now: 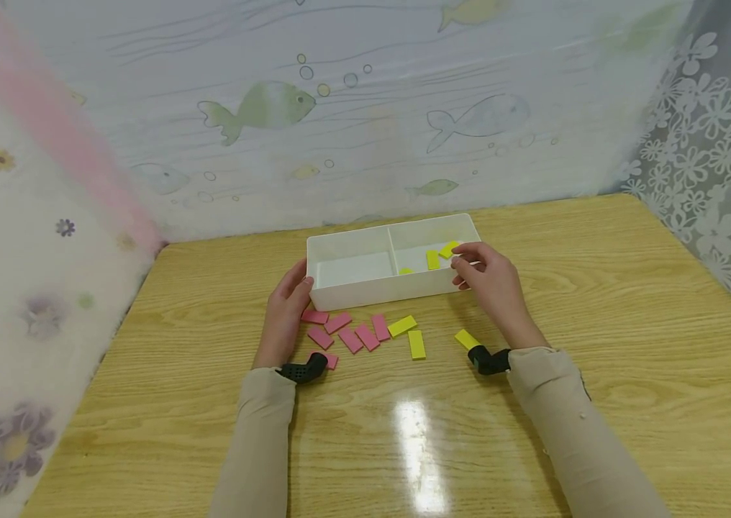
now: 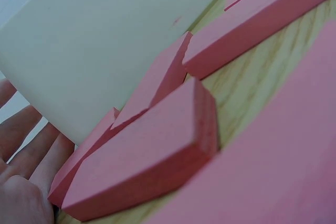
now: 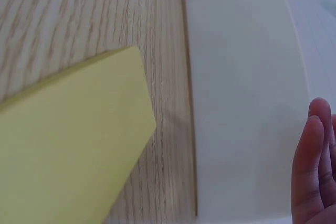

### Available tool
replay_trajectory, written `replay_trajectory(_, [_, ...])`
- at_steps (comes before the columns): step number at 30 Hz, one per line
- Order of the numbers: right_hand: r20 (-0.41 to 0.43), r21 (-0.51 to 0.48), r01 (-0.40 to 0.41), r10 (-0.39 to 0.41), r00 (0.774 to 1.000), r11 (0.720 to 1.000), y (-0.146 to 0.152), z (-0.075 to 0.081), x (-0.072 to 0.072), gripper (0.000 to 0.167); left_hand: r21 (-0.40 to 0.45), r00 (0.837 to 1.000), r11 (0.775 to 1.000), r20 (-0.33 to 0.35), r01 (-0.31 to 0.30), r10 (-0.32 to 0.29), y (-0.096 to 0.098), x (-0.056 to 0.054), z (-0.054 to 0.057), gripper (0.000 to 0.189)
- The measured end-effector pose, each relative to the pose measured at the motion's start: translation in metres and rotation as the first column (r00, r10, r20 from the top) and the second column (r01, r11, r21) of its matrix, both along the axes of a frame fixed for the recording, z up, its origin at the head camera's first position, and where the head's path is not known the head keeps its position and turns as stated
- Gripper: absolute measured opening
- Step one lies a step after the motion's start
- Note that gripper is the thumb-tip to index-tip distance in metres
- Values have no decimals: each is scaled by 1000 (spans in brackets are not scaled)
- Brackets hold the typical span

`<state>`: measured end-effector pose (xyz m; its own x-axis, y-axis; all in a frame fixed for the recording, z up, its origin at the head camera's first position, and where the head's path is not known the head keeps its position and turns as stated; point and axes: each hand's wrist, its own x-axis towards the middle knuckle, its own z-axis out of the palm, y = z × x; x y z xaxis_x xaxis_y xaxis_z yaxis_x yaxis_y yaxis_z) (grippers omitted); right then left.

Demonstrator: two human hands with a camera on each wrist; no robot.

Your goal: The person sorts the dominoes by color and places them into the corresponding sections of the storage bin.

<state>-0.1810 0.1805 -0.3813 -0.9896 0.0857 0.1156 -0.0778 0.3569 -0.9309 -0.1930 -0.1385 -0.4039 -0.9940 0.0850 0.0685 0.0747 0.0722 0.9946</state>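
A white two-compartment box [image 1: 362, 291] stands on the table. My left hand [image 1: 284, 313] holds its left end, with the thumb at the front corner and the fingers along the side wall. My right hand [image 1: 488, 277] is over the right end of the box, fingers loosely bent. Near its fingertips lies a yellow block [image 1: 447, 250] in the right compartment, with another yellow block [image 1: 433, 260] beside it and a third partly hidden by the front wall. In the right wrist view, the fingers [image 3: 307, 166] appear beside the box wall, no block showing between them.
Several pink blocks [image 1: 349, 340] lie in front of the box on the left. Beside them are two yellow blocks [image 1: 416, 344]; a further yellow block [image 1: 467, 339] lies by the right wrist camera [image 1: 488, 360]. Behind the wooden table [image 1: 178, 432] hangs a fish-patterned sheet [image 1: 372, 158].
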Motion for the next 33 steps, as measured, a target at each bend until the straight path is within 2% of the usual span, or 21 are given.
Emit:
replay_trajectory(5, [-20, -3, -4, 3, 1000, 1000, 1, -2, 0, 28, 6, 1000, 1000, 6, 1, -1, 0, 0, 1, 48])
replay_trajectory(14, [7, -15, -30, 30, 1000, 999, 4, 2, 1, 31, 31, 1000, 999, -4, 11, -11, 0, 0, 2, 46])
replay_trajectory(24, [16, 34, -119, 119, 993, 992, 2, 27, 15, 24, 0, 1000, 1000, 10, -6, 6, 0, 0, 1, 51])
replay_trajectory(33, [46, 125, -216, 211, 976, 968, 17, 4, -1, 40, -7, 1000, 1000, 16, -12, 13, 1, 1, 1, 49])
